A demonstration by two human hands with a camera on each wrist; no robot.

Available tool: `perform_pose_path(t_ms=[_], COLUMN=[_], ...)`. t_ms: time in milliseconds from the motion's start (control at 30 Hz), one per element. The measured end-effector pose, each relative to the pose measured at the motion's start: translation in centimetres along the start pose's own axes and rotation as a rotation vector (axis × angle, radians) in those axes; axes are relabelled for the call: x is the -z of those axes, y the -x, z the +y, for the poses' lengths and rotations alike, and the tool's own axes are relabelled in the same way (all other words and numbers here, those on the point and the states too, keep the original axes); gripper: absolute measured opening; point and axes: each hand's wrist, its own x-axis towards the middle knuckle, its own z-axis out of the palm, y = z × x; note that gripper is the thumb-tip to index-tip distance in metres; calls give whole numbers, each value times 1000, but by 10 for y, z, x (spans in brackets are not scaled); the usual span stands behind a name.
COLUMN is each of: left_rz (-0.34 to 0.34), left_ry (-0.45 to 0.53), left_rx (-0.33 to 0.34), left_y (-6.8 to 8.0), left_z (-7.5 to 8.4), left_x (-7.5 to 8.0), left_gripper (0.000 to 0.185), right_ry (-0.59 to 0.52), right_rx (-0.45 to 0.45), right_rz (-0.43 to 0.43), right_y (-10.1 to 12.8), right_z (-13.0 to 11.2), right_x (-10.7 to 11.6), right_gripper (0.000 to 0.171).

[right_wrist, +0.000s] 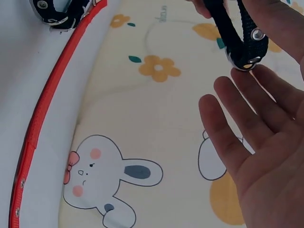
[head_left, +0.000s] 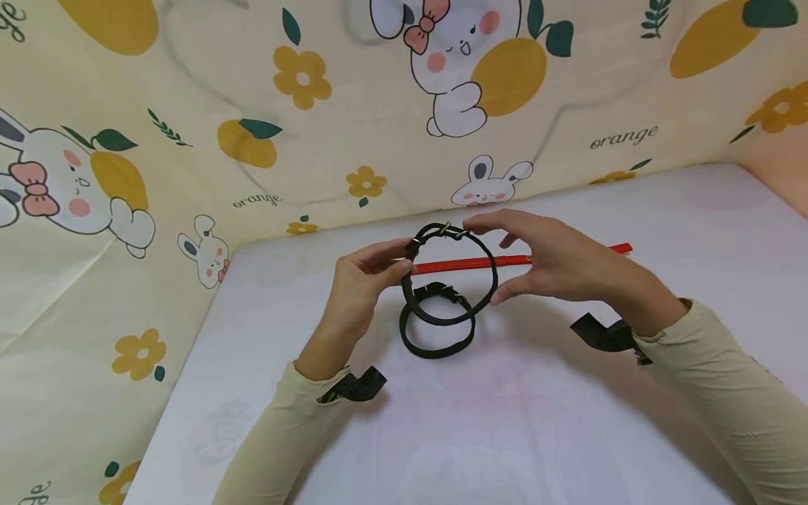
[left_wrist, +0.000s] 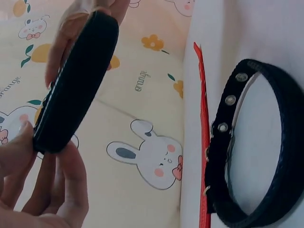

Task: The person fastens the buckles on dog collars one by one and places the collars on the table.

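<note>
One black collar (head_left: 470,242), buckled into a loop, is held up btwn both hands: left hand (head_left: 361,280) pinches it at 9 o'clock, right hand (head_left: 549,263) grips near the buckle at 12. 2nd black collar (head_left: 435,330), also looped, lies on the desk (head_left: 568,421) below. 1 red collar (head_left: 467,264) lies flat behind, unbuckled. Count: 2 black, 1 red; judged approx. two of three done.

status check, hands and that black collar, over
Left hand pinches raised black collar at left side; right hand holds its buckle end. Second black collar lies on table below, red strap behind. Nothing blocking.
</note>
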Motion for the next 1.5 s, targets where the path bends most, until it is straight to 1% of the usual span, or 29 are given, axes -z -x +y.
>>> perform_pose_path(t_ms=[67,100,167,200,267,300,333,367,433,467,567,733,800,867,1000,1100,1267,1367,1500], left_rz=[-44,-76,-163,-218,-331,-378,-409,-425,-426,-412,-381,-364,-369,-376,-392,-412,-460,-469,-477], left_ry=[-32,-55,-116,-157,-259,-316,-372,-426,-513,-546,-597,-689,-716,-752,-838,-883,-968,-1044,-1136], left_rx=[14,19,21,9,-48,-86,-122,-157,-201,-205,-191,-156,-140,-139,-134,-120,-99,-70,-55], left_y=[-2,-3,-5,-6,-7,-8,-9,-9,-11,-11,-15,-22,-26,-29,-35,-39,-45,-46,-47], left_z=[1,2,3,4,5,5,5,4,2,0,-5,-14,-19,-24,-33,-38,-45,-47,-49], left_x=[3,5,9,12,15,16,15,13,8,4,-7,-23,-29,-34,-42,-47,-59,-64,-68], left_gripper=[39,42,50,55,69,76,81,86,90,90,88,82,81,81,83,83,82,81,75], right_ry=[5,6,18,24,29,26,25,23,23,25,30,25,27,23,16,24,51,61,54], right_rx=[-5,-1,-11,-21,-51,-72,-92,-110,-149,-167,-196,-202,-205,-210,-244,-268,-286,-299,-308], right_rz=[4,5,9,9,1,-5,-12,-20,-43,-54,-80,-109,-120,-137,-189,-228,-253,-278,-301], right_y=[0,0,1,2,4,5,7,9,12,14,20,29,33,37,42,45,50,51,51], right_z=[0,1,2,3,6,7,9,11,14,16,25,40,46,52,62,68,74,76,78], right_x=[1,1,3,3,5,6,7,7,9,10,12,13,12,11,7,4,4,4,1], right_gripper=[90,88,85,85,84,84,84,83,82,81,79,76,75,74,76,77,74,71,66])
